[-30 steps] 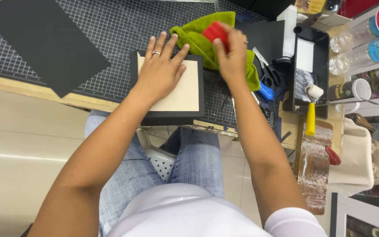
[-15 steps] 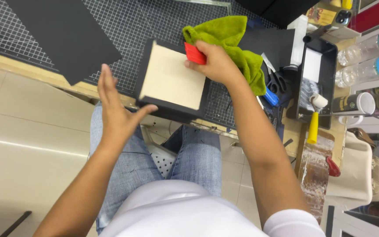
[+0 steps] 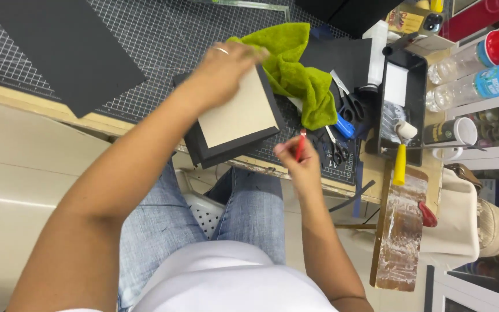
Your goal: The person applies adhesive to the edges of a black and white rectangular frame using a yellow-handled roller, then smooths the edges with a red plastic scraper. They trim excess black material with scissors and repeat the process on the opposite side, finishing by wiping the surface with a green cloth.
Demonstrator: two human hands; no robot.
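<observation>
Fingers of left hand (image 3: 223,72) grip one black box (image 3: 232,118); right hand (image 3: 295,153) pinches one red tool (image 3: 300,145).

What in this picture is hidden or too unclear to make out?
- Left hand: motion-blurred in the head view; its fingertips cannot be made out.
- Black-edged board: far corner covered by that hand.
- Red tool in the right hand: too small to identify.
- Scissors: partly under the green cloth.

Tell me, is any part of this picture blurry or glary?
Head view: the left hand on the board is smeared by motion; the right hand holding the red tool is sharper; the floor tiles show soft glare; the green cloth looks crisp.
</observation>
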